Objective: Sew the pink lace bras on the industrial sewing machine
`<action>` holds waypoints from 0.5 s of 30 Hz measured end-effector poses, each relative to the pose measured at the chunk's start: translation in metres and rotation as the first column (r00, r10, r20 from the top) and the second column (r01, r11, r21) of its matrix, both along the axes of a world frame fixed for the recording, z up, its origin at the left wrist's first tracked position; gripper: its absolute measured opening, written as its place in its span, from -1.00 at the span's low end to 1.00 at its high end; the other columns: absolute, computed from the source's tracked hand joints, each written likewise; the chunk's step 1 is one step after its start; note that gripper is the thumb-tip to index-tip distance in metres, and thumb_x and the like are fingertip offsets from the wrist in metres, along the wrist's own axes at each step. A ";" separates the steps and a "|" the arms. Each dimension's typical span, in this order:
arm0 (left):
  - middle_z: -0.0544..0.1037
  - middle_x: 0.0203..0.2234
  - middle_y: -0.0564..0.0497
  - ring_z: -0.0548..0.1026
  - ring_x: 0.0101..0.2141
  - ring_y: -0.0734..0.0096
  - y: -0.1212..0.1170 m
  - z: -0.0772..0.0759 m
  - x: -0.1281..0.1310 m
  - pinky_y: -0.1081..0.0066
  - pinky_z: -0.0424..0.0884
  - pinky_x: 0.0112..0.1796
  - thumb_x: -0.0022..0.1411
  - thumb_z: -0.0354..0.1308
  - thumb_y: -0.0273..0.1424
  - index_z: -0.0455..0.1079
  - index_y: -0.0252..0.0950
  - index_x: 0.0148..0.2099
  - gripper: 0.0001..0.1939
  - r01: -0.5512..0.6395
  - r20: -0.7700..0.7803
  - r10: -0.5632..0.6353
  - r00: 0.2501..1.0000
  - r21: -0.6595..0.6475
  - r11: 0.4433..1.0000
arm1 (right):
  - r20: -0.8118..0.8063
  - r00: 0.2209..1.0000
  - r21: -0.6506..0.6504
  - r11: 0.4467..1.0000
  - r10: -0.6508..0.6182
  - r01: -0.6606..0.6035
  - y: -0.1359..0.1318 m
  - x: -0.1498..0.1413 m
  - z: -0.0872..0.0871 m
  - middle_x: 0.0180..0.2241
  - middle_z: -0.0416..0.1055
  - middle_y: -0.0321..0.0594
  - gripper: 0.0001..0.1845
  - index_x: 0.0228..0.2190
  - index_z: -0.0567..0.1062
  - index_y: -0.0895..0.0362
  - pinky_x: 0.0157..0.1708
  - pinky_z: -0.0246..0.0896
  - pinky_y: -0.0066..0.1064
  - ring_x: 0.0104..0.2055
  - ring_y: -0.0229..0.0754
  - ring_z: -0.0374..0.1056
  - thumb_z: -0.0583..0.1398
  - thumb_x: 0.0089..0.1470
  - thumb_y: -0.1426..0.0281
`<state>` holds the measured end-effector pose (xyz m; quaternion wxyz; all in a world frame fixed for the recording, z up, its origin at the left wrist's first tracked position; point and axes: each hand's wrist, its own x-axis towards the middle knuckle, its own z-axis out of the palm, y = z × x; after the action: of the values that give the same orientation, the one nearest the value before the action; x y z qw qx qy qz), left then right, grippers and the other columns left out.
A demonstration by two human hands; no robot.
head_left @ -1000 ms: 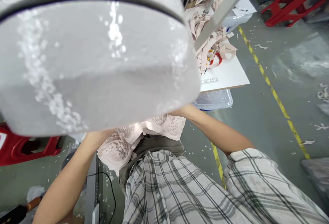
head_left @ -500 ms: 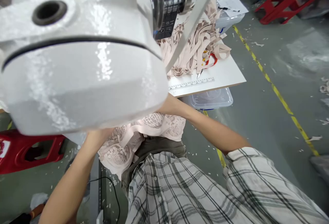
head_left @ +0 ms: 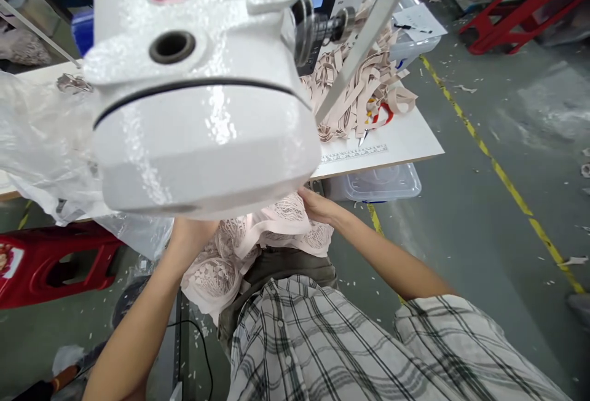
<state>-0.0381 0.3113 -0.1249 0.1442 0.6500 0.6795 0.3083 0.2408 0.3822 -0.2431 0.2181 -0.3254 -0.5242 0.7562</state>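
Observation:
A white sewing machine head [head_left: 203, 112] fills the upper middle of the view and hides most of both hands. My left hand [head_left: 193, 232] reaches up under the machine, only its wrist showing. My right hand [head_left: 316, 204] lies on pink lace fabric [head_left: 258, 241] at the machine's lower right edge, its fingers hidden under the machine. The lace garment hangs from the table edge down onto my lap.
A heap of beige straps [head_left: 364, 91] with red-handled scissors [head_left: 382, 115] lies on the white table [head_left: 415, 137], which has a printed ruler at its edge. A clear plastic bin [head_left: 382, 183] sits below. Clear plastic sheeting [head_left: 41, 143] hangs left. Red stools [head_left: 50, 260] stand on the floor.
The view has pulled back and up, so the machine head looks smaller and its top shows. My right hand has come partly into sight on the lace.

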 end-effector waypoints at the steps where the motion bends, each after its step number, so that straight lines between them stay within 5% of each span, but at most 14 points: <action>1: 0.35 -0.63 0.00 0.49 -0.36 0.14 -0.002 0.000 -0.002 0.25 0.45 -0.26 0.24 0.13 -0.26 0.18 -0.17 -0.51 -0.70 0.020 -0.053 -0.021 0.998 -0.018 1.000 | -0.069 0.997 -0.148 0.988 0.026 -0.036 -0.004 0.006 -0.005 0.07 0.49 0.04 -0.20 0.11 0.39 0.12 0.09 0.39 -0.07 0.13 0.05 0.43 0.18 0.09 -0.21; 4: 0.37 -0.64 0.03 0.47 -0.42 0.21 -0.013 0.003 -0.007 0.31 0.41 -0.32 0.27 0.09 -0.32 0.27 -0.21 -0.47 -0.75 0.054 -0.158 -0.064 0.985 -0.070 0.996 | -0.171 0.976 -0.395 0.917 -0.135 0.058 -0.009 0.025 -0.009 -0.09 0.59 -0.05 -0.35 -0.05 0.50 0.13 -0.07 0.48 -0.23 -0.10 -0.05 0.55 0.46 -0.12 0.08; 7: 0.47 -0.54 0.02 0.50 -0.37 0.25 -0.038 0.013 0.002 0.36 0.40 -0.32 0.30 0.10 -0.36 0.39 -0.25 -0.30 -0.88 -0.039 -0.217 0.050 0.975 0.055 0.998 | -0.151 0.904 -0.362 0.873 -0.399 0.325 -0.010 0.040 0.007 -0.22 0.63 -0.17 -0.50 -0.18 0.56 0.09 -0.16 0.48 -0.32 -0.24 -0.13 0.56 0.50 -0.17 0.20; 9: 0.55 -0.38 -0.01 0.55 -0.27 0.27 -0.059 0.025 0.023 0.38 0.44 -0.29 0.30 0.12 -0.44 0.40 -0.24 -0.15 -0.92 -0.031 -0.197 0.077 0.977 0.230 0.973 | -0.169 0.884 -0.251 0.886 -0.437 0.390 -0.017 0.041 0.030 -0.28 0.63 -0.23 -0.55 -0.24 0.59 0.06 -0.21 0.46 -0.32 -0.30 -0.14 0.55 0.50 -0.17 0.15; 12: 0.55 -0.06 -0.14 0.54 -0.02 0.21 -0.085 0.040 0.066 0.29 0.52 -0.10 0.28 0.19 -0.45 0.29 -0.22 0.14 -0.61 0.303 -0.155 -0.262 0.953 0.387 0.871 | -0.179 0.975 0.038 0.989 -0.131 0.140 -0.044 0.026 0.078 -0.34 0.61 -0.26 -0.66 -0.31 0.62 0.07 -0.27 0.41 -0.35 -0.33 -0.16 0.52 0.46 -0.08 0.14; 13: 0.51 0.03 -0.23 0.50 0.07 0.11 -0.090 0.044 0.078 0.19 0.51 -0.01 0.27 0.23 -0.37 0.21 -0.27 0.23 -0.48 0.409 -0.159 -0.377 0.912 0.377 0.831 | -0.138 0.989 0.157 0.987 0.058 -0.036 -0.054 0.018 0.094 -0.33 0.61 -0.25 -0.71 -0.31 0.63 0.09 -0.27 0.39 -0.38 -0.31 -0.17 0.51 0.42 -0.01 0.16; 15: 0.52 0.03 -0.32 0.49 0.07 -0.04 -0.091 0.047 0.091 0.05 0.50 0.00 0.22 0.29 -0.19 0.16 -0.36 0.28 -0.31 0.507 -0.122 -0.492 0.862 0.223 0.833 | -0.026 0.940 0.347 0.885 0.341 -0.311 -0.071 0.002 0.120 -0.33 0.61 -0.26 -0.77 -0.29 0.63 0.11 -0.27 0.32 -0.43 -0.30 -0.23 0.49 0.31 0.17 0.20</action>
<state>0.0532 0.2198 -0.0775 0.1171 0.8265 0.4463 0.3226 0.2432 0.3110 -0.1231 0.1625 -0.1577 -0.6832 0.6943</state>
